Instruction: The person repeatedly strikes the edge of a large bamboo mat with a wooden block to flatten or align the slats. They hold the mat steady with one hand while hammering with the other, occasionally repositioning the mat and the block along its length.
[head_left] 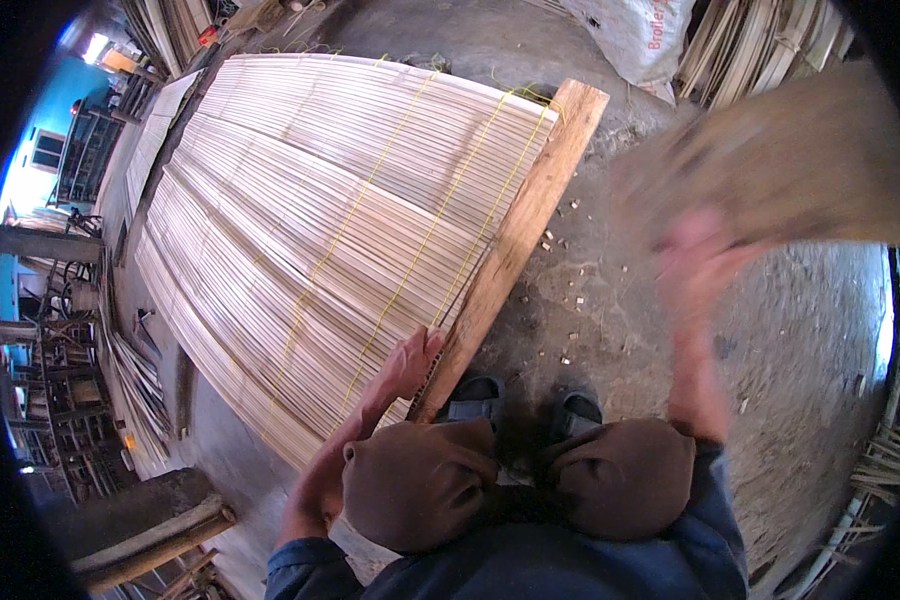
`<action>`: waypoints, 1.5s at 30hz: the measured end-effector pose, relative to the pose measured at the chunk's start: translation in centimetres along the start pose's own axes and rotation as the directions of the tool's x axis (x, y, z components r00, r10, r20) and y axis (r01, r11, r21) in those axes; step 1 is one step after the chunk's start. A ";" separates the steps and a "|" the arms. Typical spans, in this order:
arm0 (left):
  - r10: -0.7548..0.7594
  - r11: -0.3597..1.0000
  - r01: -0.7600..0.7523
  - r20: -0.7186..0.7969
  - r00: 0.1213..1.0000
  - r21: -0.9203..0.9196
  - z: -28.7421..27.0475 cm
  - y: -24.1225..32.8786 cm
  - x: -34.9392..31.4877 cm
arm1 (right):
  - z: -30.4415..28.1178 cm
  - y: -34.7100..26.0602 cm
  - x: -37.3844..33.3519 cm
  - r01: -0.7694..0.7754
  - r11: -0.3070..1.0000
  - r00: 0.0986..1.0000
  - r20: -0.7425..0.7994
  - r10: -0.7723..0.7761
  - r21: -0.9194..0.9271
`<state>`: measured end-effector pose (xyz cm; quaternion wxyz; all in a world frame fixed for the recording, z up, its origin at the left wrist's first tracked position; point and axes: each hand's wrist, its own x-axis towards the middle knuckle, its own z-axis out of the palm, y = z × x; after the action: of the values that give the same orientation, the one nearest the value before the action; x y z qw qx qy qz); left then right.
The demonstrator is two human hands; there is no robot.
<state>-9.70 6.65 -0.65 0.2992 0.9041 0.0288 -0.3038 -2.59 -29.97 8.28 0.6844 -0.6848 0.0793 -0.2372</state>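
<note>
A wide mat of thin pale wooden slats [270, 180], bound with rows of yellow string, lies on the floor in front of me to the left. A long wooden beam [530, 225] lies along the mat's right edge, against the slat ends. My left hand [407, 365] is closed at the near end of that edge, its fingers together on the slats beside the beam. My right hand [698, 250] is raised off to the right and grips a broad wooden board [780, 160] by its near edge. Motion smears both the board and this hand.
Small wood offcuts [567, 360] are scattered on the concrete floor [610, 290] right of the beam. A white sack [640, 40] and bundled slats [750, 50] stand at the far right. Racks [65, 370] line the left side, with a log [155, 540] at lower left.
</note>
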 end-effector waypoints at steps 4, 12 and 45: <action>0.116 0.990 -0.110 -0.074 0.990 0.084 1.6 -1.2 -0.5 | -1.5 12.7 -10.1 -0.040 0.847 0.670 0.615 0.416 -0.529; 0.010 0.989 0.016 -0.177 0.984 0.149 3.8 -3.2 0.4 | -1.6 12.6 -11.5 -0.251 0.908 0.744 0.533 0.402 -0.335; 0.040 0.971 -0.055 0.070 0.997 0.233 3.3 -5.8 -0.9 | 1.1 -2.3 -4.2 0.339 0.940 0.935 0.120 -0.332 -0.042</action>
<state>-13.57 9.65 -5.25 0.1982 0.9232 -0.0388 -0.3269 -6.28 -27.09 9.67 0.6155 -0.7214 -0.0695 -0.3097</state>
